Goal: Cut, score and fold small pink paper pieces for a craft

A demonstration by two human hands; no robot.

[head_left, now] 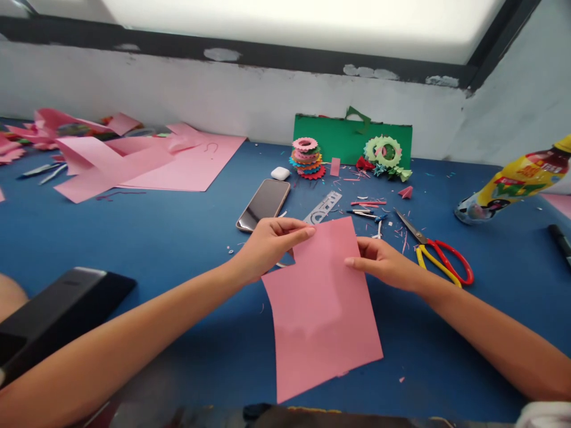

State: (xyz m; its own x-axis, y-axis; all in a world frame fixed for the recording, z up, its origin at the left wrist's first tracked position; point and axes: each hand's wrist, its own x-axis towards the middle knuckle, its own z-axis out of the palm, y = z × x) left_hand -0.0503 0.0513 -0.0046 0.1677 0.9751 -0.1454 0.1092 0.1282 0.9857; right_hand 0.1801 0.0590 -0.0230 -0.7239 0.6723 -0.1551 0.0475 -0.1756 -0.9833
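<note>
A sheet of pink paper [325, 315] with a notch cut from its upper left is held up over the table's near edge. My left hand [276, 241] pinches its top left part, thumb in front and fingers behind. On the sheet's upper right edge, my right hand [383, 261] grips with the thumb on the front face. Behind the paper lies a clear plastic ruler [323, 207], partly covered. Scissors [439, 252] with red and yellow handles rest with blades apart, just beyond my right wrist. A phone [264, 204] lies past my left hand.
A stack of scalloped paper rings [307, 159] stands before a green board [328, 137], near light green rings [382, 151]. Pink sheets [178, 163] spread at back left. A tilted drink bottle [513, 184] is at right, a black device [66, 315] at left. Paper scraps litter the blue table [187, 226].
</note>
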